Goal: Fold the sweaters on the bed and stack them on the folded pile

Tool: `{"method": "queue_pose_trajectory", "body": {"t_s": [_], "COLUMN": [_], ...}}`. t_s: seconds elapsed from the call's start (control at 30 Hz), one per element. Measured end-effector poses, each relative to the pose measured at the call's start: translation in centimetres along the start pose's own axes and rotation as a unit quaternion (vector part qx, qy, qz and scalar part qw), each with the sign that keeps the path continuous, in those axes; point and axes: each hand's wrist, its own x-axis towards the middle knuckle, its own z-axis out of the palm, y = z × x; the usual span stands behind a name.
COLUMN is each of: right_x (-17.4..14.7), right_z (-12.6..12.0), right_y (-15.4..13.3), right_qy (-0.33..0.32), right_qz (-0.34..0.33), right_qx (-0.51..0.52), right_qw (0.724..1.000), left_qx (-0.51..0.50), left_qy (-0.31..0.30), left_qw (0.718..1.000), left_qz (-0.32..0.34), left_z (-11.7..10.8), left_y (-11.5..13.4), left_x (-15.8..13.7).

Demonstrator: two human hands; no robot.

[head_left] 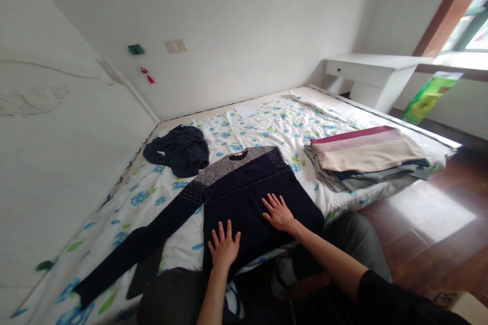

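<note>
Sweater [244, 208] is spread on the bed [263, 134], one sleeve [147, 236] unfolded, left hand [224, 250] and right hand [280, 215] laid on it, both grips splayed, nothing held; clothes stack [369, 151] is folded, dark garment [177, 150] left crumpled.

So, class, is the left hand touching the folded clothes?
No, the left hand lies spread on the dark sweater, apart from the folded clothes.
</note>
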Motion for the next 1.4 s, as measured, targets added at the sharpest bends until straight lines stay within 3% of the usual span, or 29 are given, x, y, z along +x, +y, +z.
{"method": "queue_pose_trajectory", "body": {"t_s": [0.1,0.17,0.37,0.5,0.73,0.9,1.0,1.07,1.13,1.2,1.27,1.4], "right_x": [-0.8,-0.7,-0.3,-0.9,-1.4,-1.3,-1.2,-1.1,-1.1,-0.9,-0.5,1.8], "right_z": [-1.0,-2.2,-5.3,-5.3,-4.4,-4.3,-4.0,-3.7,-3.5,-3.2,-2.9,-2.7], "right_y": [1.5,3.3,11.7,15.5,15.6,15.4,15.6,15.8,16.1,16.3,16.3,15.4], "right_qy": [-0.027,-0.024,0.04,0.058,0.083,0.083,0.087,0.092,0.1,0.108,0.115,0.167], "right_qz": [-0.044,-0.031,0.186,0.241,0.241,0.244,0.246,0.246,0.248,0.255,0.265,0.286], "right_qx": [-0.001,-0.01,-0.048,-0.062,-0.08,-0.081,-0.079,-0.078,-0.077,-0.075,-0.068,-0.062], "right_qw": [0.999,0.999,0.98,0.967,0.964,0.963,0.962,0.962,0.961,0.958,0.955,0.942], "left_qx": [-0.008,-0.013,-0.017,0.001,-0.007,-0.14,-0.207,-0.194,-0.155,-0.106,-0.054,-0.004], "left_qy": [-0.006,-0.002,-0.013,-0.054,-0.127,-0.192,-0.092,0.002,0.059,0.048,-0.004,-0.063], "left_qw": [1.0,1.0,1.0,0.998,0.982,0.965,0.963,0.965,0.967,0.978,0.988,0.991], "left_qz": [-0.006,-0.007,0.009,0.024,0.141,0.111,0.143,0.175,0.193,0.174,0.142,0.119], "left_z": [-0.2,-0.3,-0.6,-1.7,-8.0,-11.7,-12.0,-11.5,-10.7,-9.9,-9.2,-8.3], "left_y": [0.3,0.3,-0.4,-0.9,-3.8,-6.7,-6.7,-6.0,-5.2,-4.7,-4.5,-4.7], "left_x": [0.1,0.0,-0.3,0.6,6.8,11.8,14.0,15.3,16.4,17.4,18.2,19.5]}}
